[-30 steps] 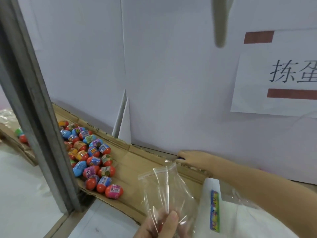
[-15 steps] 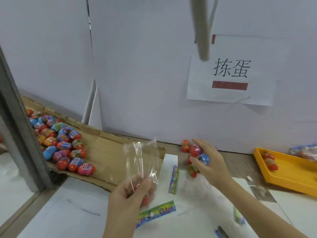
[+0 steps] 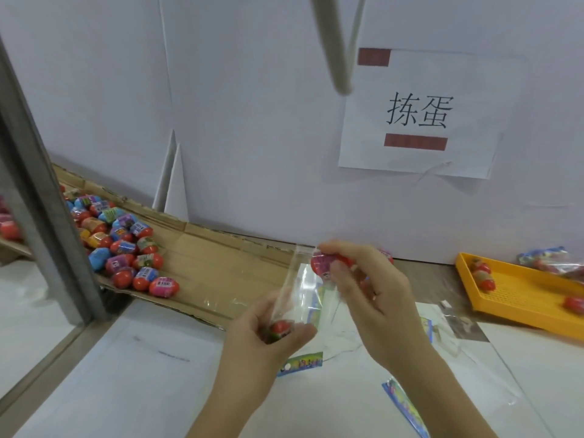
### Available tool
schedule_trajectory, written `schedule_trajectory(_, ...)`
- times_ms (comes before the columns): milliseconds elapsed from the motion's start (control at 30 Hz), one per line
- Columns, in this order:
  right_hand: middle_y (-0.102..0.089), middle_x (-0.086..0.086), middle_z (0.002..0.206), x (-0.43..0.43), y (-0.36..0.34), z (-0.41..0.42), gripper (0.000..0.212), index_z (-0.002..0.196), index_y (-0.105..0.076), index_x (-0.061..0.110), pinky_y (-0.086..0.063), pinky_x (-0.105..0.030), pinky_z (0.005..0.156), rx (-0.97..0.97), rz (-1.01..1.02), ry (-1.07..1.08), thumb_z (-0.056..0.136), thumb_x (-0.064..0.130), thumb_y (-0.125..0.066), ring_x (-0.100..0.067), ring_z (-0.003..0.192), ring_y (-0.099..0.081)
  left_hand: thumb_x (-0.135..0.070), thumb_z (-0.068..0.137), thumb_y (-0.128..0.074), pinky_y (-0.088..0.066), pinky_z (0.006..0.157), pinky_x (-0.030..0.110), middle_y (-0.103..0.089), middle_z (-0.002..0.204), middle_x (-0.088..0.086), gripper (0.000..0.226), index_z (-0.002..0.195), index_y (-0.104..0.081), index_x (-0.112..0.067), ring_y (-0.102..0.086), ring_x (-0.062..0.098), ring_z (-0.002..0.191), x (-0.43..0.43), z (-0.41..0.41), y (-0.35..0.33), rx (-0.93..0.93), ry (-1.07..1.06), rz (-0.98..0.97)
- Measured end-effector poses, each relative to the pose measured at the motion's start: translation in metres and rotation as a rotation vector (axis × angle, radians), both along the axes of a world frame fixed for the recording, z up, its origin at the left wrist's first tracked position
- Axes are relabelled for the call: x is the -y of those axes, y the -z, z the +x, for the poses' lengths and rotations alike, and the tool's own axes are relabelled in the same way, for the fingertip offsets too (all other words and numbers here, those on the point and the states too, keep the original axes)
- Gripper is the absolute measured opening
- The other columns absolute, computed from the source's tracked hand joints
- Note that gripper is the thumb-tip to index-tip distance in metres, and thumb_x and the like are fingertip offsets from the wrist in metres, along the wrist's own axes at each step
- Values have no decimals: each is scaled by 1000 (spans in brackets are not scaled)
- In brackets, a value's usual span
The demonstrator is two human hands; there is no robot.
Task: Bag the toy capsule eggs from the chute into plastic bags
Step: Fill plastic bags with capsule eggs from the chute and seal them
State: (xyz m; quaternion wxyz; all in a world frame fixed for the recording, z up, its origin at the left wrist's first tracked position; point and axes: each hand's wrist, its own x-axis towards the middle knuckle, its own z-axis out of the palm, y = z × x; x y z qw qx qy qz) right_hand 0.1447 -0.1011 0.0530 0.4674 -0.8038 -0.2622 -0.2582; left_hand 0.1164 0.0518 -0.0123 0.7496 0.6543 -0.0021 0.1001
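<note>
1. Swinging in from the right, the right hand (image 3: 373, 295) now meets the mouth of the plastic bag (image 3: 300, 289); half a second back they were apart.
2. It clutches capsule eggs (image 3: 327, 263), a red end poised at the opening, so loading looks underway.
3. The left hand (image 3: 262, 339) pinches the bag's bottom, where one egg (image 3: 279, 330) already sits.
4. The film is thin, clear and crinkly; the eggs are smooth, glossy ovals with printed labels.
5. A pile (image 3: 126, 245) waits on the cardboard chute (image 3: 221, 263).

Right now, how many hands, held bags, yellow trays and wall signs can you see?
Hands: 2, left hand and right hand, which grips eggs
Held bag: 1
Yellow tray: 1
Wall sign: 1
Total: 5
</note>
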Motion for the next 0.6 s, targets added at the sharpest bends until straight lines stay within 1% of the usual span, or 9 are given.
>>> schedule_trajectory(67, -61, 17, 82, 0, 0, 0, 27, 114, -49, 46, -49, -31, 58, 97, -143, 133, 86, 46, -50, -11, 67, -56, -23, 54, -92, -54, 66, 19, -74, 83, -2, 56, 106, -73, -31, -68, 16, 72, -2, 1, 3, 3, 36, 4)
schedule_trajectory(100, -59, 23, 81, 1, -1, 1, 26, 110, -49, 42, -48, -30, 60, 152, -192, 171, 85, 44, -53, -9, 67, -54, -20, 54, -93, -55, 69, 21, -76, 95, -1, 62, 111, -72, -29, -71, 18, 80, -2, 2, 6, -2, 46, 2)
schedule_trajectory(167, -55, 28, 79, 3, -1, 2, 16, 100, -57, 36, -46, -32, 67, 257, -312, 205, 84, 34, -61, -6, 68, -50, -18, 55, -90, -55, 72, 20, -74, 109, -3, 67, 117, -69, -34, -72, 12, 88, -2, 2, 8, 1, 73, -8)
schedule_trajectory(267, -57, 26, 82, 7, -2, 3, 15, 98, -66, 32, -42, -33, 78, 215, -370, 143, 86, 32, -57, -3, 74, -49, -18, 61, -85, -54, 72, 17, -70, 118, -13, 66, 117, -66, -46, -69, 3, 83, -1, -1, 6, 51, 127, 18)
schedule_trajectory(367, -59, 27, 89, 8, -1, 2, 21, 106, -61, 40, -37, -30, 87, 107, -296, 17, 88, 37, -51, 2, 87, -50, -11, 70, -84, -52, 66, 16, -72, 110, -14, 59, 115, -67, -45, -62, 2, 66, 0, -2, 3, 81, 129, 36)
schedule_trajectory(433, -61, 26, 97, 8, -2, 1, 22, 108, -51, 50, -38, -29, 88, 45, -234, -29, 88, 42, -50, 6, 95, -49, -21, 70, -86, -51, 61, 19, -74, 92, -15, 50, 111, -69, -46, -59, 15, 62, 2, -3, 0, 79, 125, 39)
schedule_trajectory(500, -62, 24, 92, 10, -2, 2, 14, 103, -48, 52, -37, -28, 87, 26, -261, -30, 89, 49, -46, 4, 95, -49, -43, 68, -78, -53, 60, 21, -73, 84, -11, 41, 108, -69, -45, -66, 31, 69, 5, -4, -3, 58, 92, 6)
schedule_trajectory(533, -61, 25, 88, 12, -1, 4, 12, 100, -49, 52, -36, -27, 85, 19, -296, -25, 90, 52, -43, 2, 94, -50, -48, 68, -71, -53, 58, 20, -73, 81, -9, 38, 106, -70, -45, -70, 30, 76, 5, -4, -3, 56, 80, -15)
schedule_trajectory(600, -60, 26, 89, 15, -1, 5, 17, 97, -51, 53, -36, -24, 83, -52, -318, -35, 88, 60, -38, 3, 96, -46, -48, 74, -63, -53, 57, 19, -72, 79, -4, 35, 108, -70, -45, -72, 25, 80, 7, -4, -3, 72, 73, -26)
